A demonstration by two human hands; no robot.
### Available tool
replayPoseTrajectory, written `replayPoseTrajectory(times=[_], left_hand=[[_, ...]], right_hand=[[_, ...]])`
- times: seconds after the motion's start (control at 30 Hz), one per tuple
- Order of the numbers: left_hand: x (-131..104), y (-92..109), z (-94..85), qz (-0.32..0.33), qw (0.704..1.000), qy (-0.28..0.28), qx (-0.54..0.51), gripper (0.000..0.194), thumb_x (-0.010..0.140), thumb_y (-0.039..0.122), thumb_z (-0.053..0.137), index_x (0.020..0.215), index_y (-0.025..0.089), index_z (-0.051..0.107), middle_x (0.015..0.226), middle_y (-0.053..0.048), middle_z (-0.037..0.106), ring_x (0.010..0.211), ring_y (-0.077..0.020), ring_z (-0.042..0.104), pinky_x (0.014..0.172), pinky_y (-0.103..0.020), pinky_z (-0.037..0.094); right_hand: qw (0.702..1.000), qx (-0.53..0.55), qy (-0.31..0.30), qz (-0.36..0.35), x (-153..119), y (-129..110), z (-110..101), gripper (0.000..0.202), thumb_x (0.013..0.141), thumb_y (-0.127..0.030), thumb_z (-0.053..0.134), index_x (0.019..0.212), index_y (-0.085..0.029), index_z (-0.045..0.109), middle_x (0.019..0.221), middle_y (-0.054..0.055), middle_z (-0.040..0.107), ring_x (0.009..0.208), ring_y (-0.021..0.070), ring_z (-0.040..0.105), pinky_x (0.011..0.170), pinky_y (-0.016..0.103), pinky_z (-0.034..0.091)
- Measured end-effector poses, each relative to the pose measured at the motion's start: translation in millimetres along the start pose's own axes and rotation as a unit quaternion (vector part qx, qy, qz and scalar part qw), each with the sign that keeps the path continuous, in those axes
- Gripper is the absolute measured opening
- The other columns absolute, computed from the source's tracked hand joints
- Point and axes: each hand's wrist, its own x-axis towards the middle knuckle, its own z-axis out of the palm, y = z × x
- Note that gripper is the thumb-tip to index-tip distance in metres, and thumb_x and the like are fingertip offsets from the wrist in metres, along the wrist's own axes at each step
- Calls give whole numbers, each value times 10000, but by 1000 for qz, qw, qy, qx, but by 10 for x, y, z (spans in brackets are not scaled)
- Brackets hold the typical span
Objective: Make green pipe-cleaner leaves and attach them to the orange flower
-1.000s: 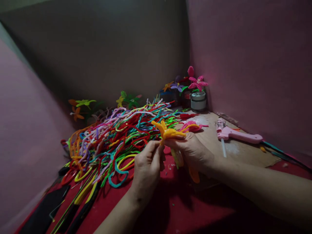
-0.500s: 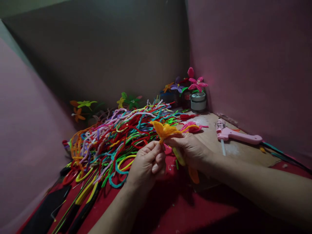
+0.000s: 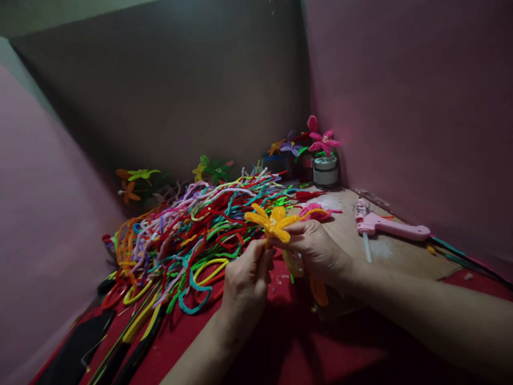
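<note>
Yellow flower, fuzzy and long-petalled, sits atop the left hand, which pinches its base; the right hand grips its side. Beyond the left hand heap fuzzy, curling strands; right of the right hand, flat cardboard edges the red surface.

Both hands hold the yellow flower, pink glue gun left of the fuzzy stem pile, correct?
No: head view shows the pink glue gun right of the fuzzy stem pile. Left hand and right hand do hold the yellow flower.
</note>
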Motion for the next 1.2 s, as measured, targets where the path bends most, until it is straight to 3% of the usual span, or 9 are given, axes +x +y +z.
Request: replayPoseTrajectory(times=[0.17,0.33,0.4,0.47,0.6,0.77,0.87,1.13,1.2], left_hand=[[34,25,-51,-86,985,-61,-137,210,774,315,564,638,161,522,483,46,441,381,-46,360,383,-163,279],[63,-52,-146,-210,843,-284,-405,278,721,401,613,656,153,506,399,92,338,271,-4,174,291,-143,245],[65,-68,-153,-226,817,-318,-424,323,705,446,614,641,147,509,385,98,320,258,-1,149,278,-152,254],[66,-49,-133,-203,867,-273,-364,312,741,437,578,652,144,514,401,73,377,272,-16,238,303,-154,272],[44,30,-53,-87,987,-62,-117,167,740,294,610,682,154,539,520,36,473,417,-42,397,413,-149,321],[25,67,-14,-90,991,-24,-93,239,776,322,559,616,154,500,465,58,396,379,-32,323,373,-147,259],[50,65,-36,-164,955,-79,-233,217,783,322,551,658,158,486,448,67,404,310,-22,284,318,-139,216],[18,-67,-111,-240,775,-280,-513,110,834,247,482,790,159,532,446,104,320,279,11,71,252,-104,243],[17,-52,-109,-234,773,-305,-504,158,831,289,483,763,154,529,441,104,310,268,8,80,240,-119,248]], right_hand=[[1000,25,-9,-1,-22,-76,46,156,631,-276,713,764,-195,709,631,-14,600,609,107,522,620,257,421],[997,32,-53,34,-49,-81,66,88,645,-207,681,712,-152,665,644,-6,577,598,106,513,577,242,405],[996,30,-58,56,-58,-77,68,74,656,-204,660,683,-137,645,609,-5,554,554,100,491,538,239,387],[998,28,-36,52,-56,-71,66,83,674,-217,637,655,-137,623,581,-10,536,512,91,462,504,235,362],[999,10,26,29,-37,-64,64,112,689,-240,633,630,-156,588,560,-29,510,484,75,419,477,226,328],[1000,0,14,22,-39,-51,64,145,656,-244,682,599,-156,581,501,-54,481,467,60,398,474,209,321],[1000,18,-4,7,-26,-30,49,119,637,-230,697,713,-155,644,580,-34,547,554,77,473,541,212,365],[991,76,-74,78,-12,-27,30,104,652,-229,662,625,-133,633,559,-7,545,508,75,457,526,231,376],[992,64,-72,87,-7,-11,22,132,671,-241,646,599,-132,621,529,-8,526,480,69,425,501,232,359]])
